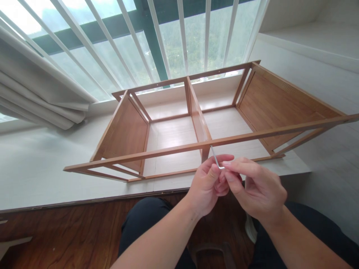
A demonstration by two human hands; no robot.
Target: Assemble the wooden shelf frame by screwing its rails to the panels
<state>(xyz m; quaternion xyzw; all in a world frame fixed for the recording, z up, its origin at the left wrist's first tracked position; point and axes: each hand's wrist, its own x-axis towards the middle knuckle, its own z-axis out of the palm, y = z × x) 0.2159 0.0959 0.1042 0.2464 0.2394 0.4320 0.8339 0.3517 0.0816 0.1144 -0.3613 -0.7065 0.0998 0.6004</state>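
A wooden furniture frame [168, 150] with side panels and a middle divider stands on a white ledge in front of me. At the middle of its near rail, the long arm of a silver L-shaped hex key [214, 155] meets the wood; whether its tip sits in a screw is too small to tell. My left hand [206, 183] is closed around the key near its bend, thumb against it. My right hand [252, 183] pinches the short end of the key between thumb and fingers, just right of the left hand.
The white ledge [42, 168] runs below a barred window [179, 45]. A grey curtain [42, 82] hangs at the left, and a white wall [316, 97] closes the right side. Below is a dark wooden floor [70, 231], with a pale flat piece [15, 243] at lower left.
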